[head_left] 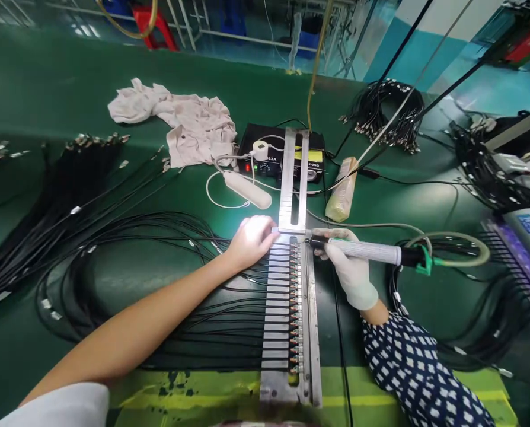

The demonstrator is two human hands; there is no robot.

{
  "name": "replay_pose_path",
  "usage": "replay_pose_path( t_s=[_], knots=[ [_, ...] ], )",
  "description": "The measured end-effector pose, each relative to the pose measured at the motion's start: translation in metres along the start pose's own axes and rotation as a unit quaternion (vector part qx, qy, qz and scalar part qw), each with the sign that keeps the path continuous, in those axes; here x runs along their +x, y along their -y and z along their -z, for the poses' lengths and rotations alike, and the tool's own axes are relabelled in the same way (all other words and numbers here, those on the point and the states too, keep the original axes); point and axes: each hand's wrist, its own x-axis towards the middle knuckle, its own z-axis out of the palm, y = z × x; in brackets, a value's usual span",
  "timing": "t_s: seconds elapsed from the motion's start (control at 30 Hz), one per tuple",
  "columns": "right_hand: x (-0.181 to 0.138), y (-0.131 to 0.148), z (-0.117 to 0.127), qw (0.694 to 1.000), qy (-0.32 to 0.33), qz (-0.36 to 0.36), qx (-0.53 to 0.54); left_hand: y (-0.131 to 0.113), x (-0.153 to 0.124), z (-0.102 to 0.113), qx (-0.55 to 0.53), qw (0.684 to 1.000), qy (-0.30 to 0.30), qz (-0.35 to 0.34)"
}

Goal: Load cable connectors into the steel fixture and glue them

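A slotted metal jig (277, 323) runs lengthwise in front of me, with several black cables (229, 308) laid across it and their small metal connectors (296, 308) lined up in a row. My left hand (251, 242) is bare, its thumb and fingers together at the jig's far left edge; whatever they pinch is hidden. My right hand (347, 270), in a white glove, is closed around a dispensing syringe (367, 250) with a green fitting and an air hose. The syringe points left, its tip beside the top connectors. A second slotted metal piece (287, 184) adjoins the jig's far end.
Behind stands a black dispenser box (256, 133) with a white power bank-like device (249, 191) before it. A crumpled cloth (198, 121) and a wrapped roll (341, 193) lie nearby. Cable bundles (56, 201) spread left; a coiled bundle (387, 112) sits back right. Hoses hang overhead.
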Motion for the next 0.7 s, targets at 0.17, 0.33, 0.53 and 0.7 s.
replay_pose_path(
  t_s=[0.17,0.33,0.53,0.7],
  knots=[
    [-0.014,0.012,-0.001,0.986,0.051,0.107,-0.118,-0.002,-0.003,0.004,-0.004,1.000,0.004,-0.013],
    [-0.012,0.030,-0.003,0.961,0.078,0.169,-0.202,-0.007,-0.002,0.010,-0.003,1.000,0.020,-0.002],
    [-0.009,0.030,-0.006,0.953,0.080,0.191,-0.222,-0.009,-0.003,0.011,-0.002,1.000,0.018,-0.006],
    [-0.008,0.033,-0.008,0.951,0.075,0.190,-0.232,-0.008,-0.003,0.011,0.002,1.000,0.023,-0.007]
  ],
)
